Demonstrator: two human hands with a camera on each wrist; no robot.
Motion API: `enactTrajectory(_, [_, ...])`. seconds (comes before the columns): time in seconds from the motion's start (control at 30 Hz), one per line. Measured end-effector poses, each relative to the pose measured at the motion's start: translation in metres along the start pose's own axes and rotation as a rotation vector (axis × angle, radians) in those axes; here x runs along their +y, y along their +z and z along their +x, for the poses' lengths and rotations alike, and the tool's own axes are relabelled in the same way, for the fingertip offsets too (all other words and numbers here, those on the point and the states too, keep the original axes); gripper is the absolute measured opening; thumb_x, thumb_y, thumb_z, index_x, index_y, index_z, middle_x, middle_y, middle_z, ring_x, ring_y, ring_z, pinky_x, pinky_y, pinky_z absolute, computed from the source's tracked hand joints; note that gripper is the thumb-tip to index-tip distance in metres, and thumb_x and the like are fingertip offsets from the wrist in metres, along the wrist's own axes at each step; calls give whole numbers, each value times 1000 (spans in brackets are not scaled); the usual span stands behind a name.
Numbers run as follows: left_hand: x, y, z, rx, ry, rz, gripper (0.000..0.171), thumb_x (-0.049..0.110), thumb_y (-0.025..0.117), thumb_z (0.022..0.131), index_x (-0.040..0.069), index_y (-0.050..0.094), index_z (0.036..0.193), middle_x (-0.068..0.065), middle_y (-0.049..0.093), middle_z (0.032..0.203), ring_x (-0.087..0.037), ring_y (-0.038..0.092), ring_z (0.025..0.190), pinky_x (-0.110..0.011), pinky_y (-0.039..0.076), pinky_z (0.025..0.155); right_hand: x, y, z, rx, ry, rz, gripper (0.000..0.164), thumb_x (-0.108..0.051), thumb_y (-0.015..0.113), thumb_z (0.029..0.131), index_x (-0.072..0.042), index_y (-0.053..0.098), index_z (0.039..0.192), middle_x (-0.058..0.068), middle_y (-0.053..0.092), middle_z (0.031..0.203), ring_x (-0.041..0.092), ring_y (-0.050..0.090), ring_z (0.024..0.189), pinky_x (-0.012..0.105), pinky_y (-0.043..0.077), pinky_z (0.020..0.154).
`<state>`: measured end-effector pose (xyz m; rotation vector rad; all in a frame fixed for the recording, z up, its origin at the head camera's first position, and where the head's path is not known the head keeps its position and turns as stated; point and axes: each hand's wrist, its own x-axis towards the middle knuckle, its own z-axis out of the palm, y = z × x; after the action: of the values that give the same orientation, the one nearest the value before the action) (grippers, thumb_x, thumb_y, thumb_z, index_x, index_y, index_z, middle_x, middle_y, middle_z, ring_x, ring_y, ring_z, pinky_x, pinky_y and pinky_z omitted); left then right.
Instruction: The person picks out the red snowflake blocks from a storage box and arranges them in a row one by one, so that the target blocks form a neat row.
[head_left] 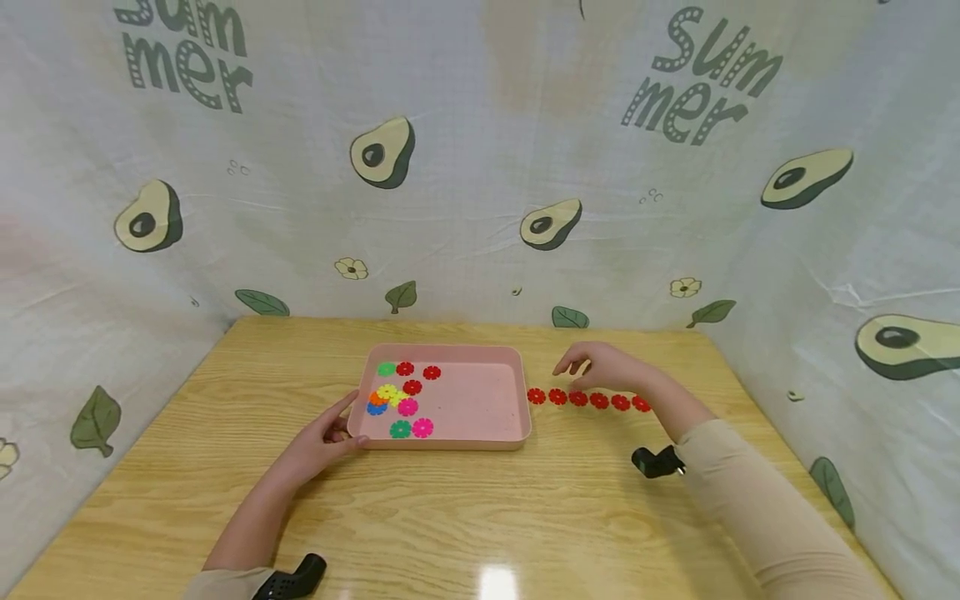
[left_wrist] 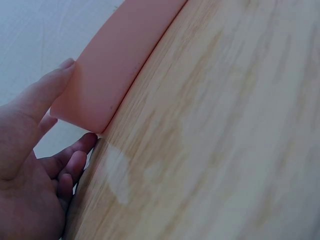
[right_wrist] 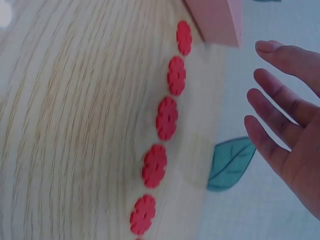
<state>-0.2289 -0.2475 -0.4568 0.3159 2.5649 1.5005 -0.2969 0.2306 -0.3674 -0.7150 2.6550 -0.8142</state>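
Note:
A shallow pink tray [head_left: 480, 404] lies on the table, with flower-shaped plastic discs [head_left: 422, 427] in green, red, yellow, orange, blue and pink in its left half. My left hand [head_left: 318, 446] holds the tray's near left corner, thumb on the near wall and fingers around the left side. To the right of the tray, several red flower discs [head_left: 558, 397] form a line running rightward. Above that line hovers my right hand [head_left: 607, 368], fingers loosely bent and apart, nothing between them. The right wrist view shows this hand [right_wrist: 295, 115] off the red discs [right_wrist: 166, 118].
The wooden table [head_left: 465, 508] extends to a patterned cloth [head_left: 465, 233] hung behind it and at both sides. Black wrist devices [head_left: 656, 462] sit at both sleeves. The tray's right wall [head_left: 525, 408] stands close to the first red disc.

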Motion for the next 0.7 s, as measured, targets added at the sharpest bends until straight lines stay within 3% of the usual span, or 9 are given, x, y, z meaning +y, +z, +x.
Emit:
enactTrajectory(0.43, [2, 0, 0, 3, -6, -7, 80, 23, 73, 89, 10, 29, 154, -10, 57, 101, -22, 46, 84, -26, 41, 70, -35, 19, 36, -46, -68, 16, 26, -8, 74, 86, -10, 72, 112, 7, 63, 114, 23, 56, 102, 38, 48, 89])
enactTrajectory(0.7, [0, 0, 1, 11, -11, -6, 79, 22, 73, 90, 9, 29, 154, -9, 57, 101, -22, 46, 83, -26, 41, 69, -56, 30, 60, -90, -105, 54, 24, -10, 74, 87, -13, 72, 111, 9, 62, 115, 30, 56, 107, 36, 48, 88])
